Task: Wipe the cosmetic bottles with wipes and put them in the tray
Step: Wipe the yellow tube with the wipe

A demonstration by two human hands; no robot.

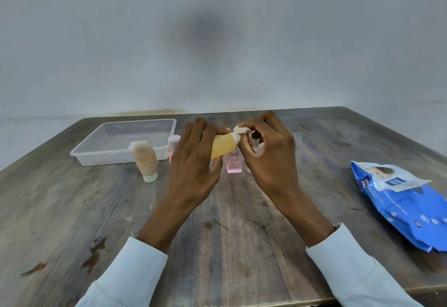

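Note:
My left hand grips a yellow bottle, held tilted above the table's middle. My right hand pinches a white wipe against the bottle's upper end. Behind the hands a small pink bottle marked DGZ stands on the table. A beige bottle stands upside down on its white cap at the left. A pale pink bottle stands beside the clear plastic tray, which holds no bottles.
A blue pack of wet wipes lies at the right, its flap lifted. The wooden table ends at a grey wall behind. A small clear item shows partly behind my right hand.

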